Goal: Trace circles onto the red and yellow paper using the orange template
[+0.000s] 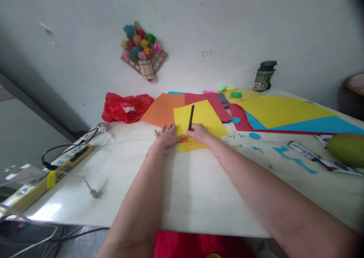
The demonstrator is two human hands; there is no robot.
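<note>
My left hand (166, 136) lies flat with fingers spread at the left edge of a yellow sheet of paper (209, 116). Its thumb presses on a small orange paper circle (184, 138) near the sheet's lower left corner. A dark pencil (191, 117) stands nearly upright in my right hand (200, 133), its lower end by the orange circle and hidden by the fingers. Round outlines are drawn on the yellow sheet beneath my right hand. Partly under that sheet lie an orange sheet (160, 110) and a red sheet (204, 97).
Blue paper scraps (295, 159), a blue circle (255, 136) and glue tubes (304, 150) lie to the right, near a green fruit (348, 150). Large yellow paper (287, 108), a bottle (265, 76), a red plastic bag (125, 108) and a power strip (68, 161) are also around.
</note>
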